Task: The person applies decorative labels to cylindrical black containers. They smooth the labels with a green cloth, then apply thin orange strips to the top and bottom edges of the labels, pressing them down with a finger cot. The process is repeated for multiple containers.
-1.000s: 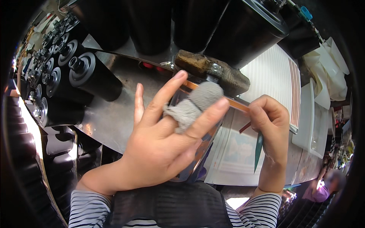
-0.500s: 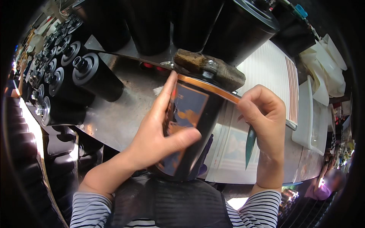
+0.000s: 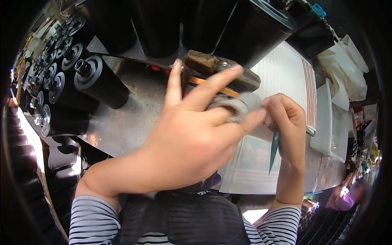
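Note:
A black metal canister lies tilted before me, largely covered by my left hand [image 3: 192, 143]. Near its far end runs an orange-gold band [image 3: 197, 80]. The left hand is over the canister, two fingers stretched out; a crumpled grey-white cloth [image 3: 247, 102] is gripped among its other fingers, blurred by motion. To the right, my right hand [image 3: 288, 118] is closed, fingertips pinched close to the cloth; whether they hold the band's end is hidden. A green pointed blade-like tool [image 3: 274, 152] sticks down out of that hand. Behind the band rests a worn brown block [image 3: 204, 63].
Black canisters [image 3: 98, 77] crowd the left, and larger ones [image 3: 157, 28] stand behind. On the metal table [image 3: 108, 126], white striped sheets [image 3: 286, 69] lie right of the block. A white plastic tray [image 3: 326, 134] is further right. A person in purple [image 3: 343, 200] appears at lower right.
My left hand has left the canister's printed side and come over the canister, now with a cloth in it. My right hand stays nearly where it was, still with the green tool.

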`<state>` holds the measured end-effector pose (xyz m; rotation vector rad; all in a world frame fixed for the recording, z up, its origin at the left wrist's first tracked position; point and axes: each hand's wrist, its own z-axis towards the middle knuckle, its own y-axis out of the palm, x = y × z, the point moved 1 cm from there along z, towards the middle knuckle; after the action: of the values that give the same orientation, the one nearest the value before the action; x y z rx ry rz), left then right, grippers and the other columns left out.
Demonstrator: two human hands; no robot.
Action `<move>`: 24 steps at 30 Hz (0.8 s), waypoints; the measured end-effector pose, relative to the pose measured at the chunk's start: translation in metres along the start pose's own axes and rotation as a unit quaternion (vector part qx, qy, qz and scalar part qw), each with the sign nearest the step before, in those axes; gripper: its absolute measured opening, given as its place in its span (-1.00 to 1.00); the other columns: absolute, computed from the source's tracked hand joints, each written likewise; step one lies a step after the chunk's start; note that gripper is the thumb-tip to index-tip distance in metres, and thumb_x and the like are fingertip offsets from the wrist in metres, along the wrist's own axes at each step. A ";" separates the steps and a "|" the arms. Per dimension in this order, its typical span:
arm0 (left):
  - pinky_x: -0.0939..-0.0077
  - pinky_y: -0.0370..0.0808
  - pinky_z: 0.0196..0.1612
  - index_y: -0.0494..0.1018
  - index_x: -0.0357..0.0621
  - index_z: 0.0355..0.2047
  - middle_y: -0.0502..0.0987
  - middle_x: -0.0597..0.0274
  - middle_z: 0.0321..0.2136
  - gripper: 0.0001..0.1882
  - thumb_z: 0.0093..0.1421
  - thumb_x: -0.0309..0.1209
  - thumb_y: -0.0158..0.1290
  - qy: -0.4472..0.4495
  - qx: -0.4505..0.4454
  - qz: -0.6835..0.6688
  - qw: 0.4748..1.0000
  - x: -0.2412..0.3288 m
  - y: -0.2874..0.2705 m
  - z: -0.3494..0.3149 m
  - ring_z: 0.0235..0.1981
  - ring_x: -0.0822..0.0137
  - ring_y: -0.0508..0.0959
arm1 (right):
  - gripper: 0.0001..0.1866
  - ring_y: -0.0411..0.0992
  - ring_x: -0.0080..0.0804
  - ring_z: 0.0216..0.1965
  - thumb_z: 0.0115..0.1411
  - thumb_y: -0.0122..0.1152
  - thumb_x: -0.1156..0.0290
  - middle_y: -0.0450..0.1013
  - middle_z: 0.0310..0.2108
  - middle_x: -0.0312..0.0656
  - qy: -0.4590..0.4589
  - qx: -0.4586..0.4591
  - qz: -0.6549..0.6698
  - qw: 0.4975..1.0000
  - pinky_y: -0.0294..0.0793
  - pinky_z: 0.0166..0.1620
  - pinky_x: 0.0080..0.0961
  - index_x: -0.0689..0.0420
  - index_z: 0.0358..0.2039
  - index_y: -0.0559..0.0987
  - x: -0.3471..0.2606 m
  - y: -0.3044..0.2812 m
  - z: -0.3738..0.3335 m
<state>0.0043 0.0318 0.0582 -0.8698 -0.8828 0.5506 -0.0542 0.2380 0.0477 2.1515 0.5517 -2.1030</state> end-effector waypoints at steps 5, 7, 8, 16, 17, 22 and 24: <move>0.29 0.00 0.29 -0.31 -0.27 0.33 -0.05 -0.11 0.28 0.14 0.02 -0.11 0.23 -0.195 0.035 -0.353 0.914 -0.013 0.028 -0.035 0.30 0.08 0.05 | -0.82 0.23 -0.78 -0.55 0.14 0.27 0.39 0.37 -0.59 -0.43 -0.001 -0.001 -0.026 1.000 0.17 -0.47 -0.80 0.22 -0.47 0.53 -0.007 0.007 -0.001; 0.28 0.14 0.23 -0.35 -0.25 0.34 0.23 -0.12 0.10 0.06 0.11 -0.19 0.17 -0.220 0.074 -0.574 0.785 -0.030 0.042 -0.034 0.22 0.11 0.19 | -0.83 0.22 -0.79 -0.56 0.12 0.30 0.40 0.36 -0.60 -0.44 -0.023 -0.007 -0.008 1.000 0.16 -0.48 -0.81 0.21 -0.48 0.53 -0.010 0.014 0.003; 0.34 0.11 0.25 -0.21 -0.25 0.34 0.25 -0.10 0.14 -0.04 0.13 -0.19 0.14 -0.225 0.072 -0.544 0.805 -0.031 0.041 -0.039 0.23 0.09 0.21 | -0.83 0.21 -0.79 -0.57 0.11 0.31 0.40 0.36 -0.60 -0.45 -0.034 -0.010 0.002 0.999 0.15 -0.49 -0.82 0.21 -0.48 0.53 -0.010 0.016 0.006; -0.31 -0.21 0.22 0.41 0.09 0.11 0.46 0.16 0.00 -0.42 0.00 -0.44 0.06 -0.036 0.014 0.040 0.998 -0.004 0.004 -0.015 0.26 0.01 0.18 | -0.77 0.19 -0.79 -0.57 0.26 0.12 0.33 0.35 -0.60 -0.43 0.012 -0.012 0.015 1.000 0.13 -0.49 -0.81 0.22 -0.44 0.53 0.009 -0.002 0.002; -0.40 -0.26 0.20 0.43 0.16 0.09 0.51 0.22 -0.07 -0.42 -0.02 -0.46 0.06 -0.024 0.015 0.051 0.998 -0.001 0.003 -0.010 0.25 0.03 0.20 | -0.75 0.19 -0.78 -0.57 0.28 0.08 0.31 0.34 -0.60 -0.42 0.014 -0.017 0.021 1.000 0.13 -0.48 -0.81 0.23 -0.44 0.54 0.009 -0.003 0.001; -0.26 -0.24 0.26 0.34 0.03 0.15 0.47 0.20 -0.11 -0.36 0.00 -0.33 0.17 0.005 0.014 0.006 1.000 -0.001 0.009 -0.001 0.29 0.00 0.11 | -0.74 0.20 -0.77 -0.57 0.29 0.06 0.31 0.34 -0.60 -0.42 -0.001 -0.005 0.017 1.000 0.14 -0.48 -0.81 0.23 -0.42 0.54 0.005 0.002 -0.001; -0.03 -0.21 0.32 0.17 -0.12 0.26 0.34 0.06 0.10 -0.20 0.01 -0.28 0.20 -0.058 0.019 -0.091 0.994 -0.009 0.004 -0.011 0.31 -0.03 0.05 | -0.78 0.21 -0.78 -0.56 0.25 0.12 0.33 0.35 -0.60 -0.43 0.008 0.007 0.008 1.000 0.16 -0.47 -0.81 0.23 -0.42 0.54 0.005 0.000 -0.002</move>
<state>0.0087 0.0224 0.0475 -0.7199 -1.0424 0.4610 -0.0522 0.2399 0.0428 2.1742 0.5215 -2.0910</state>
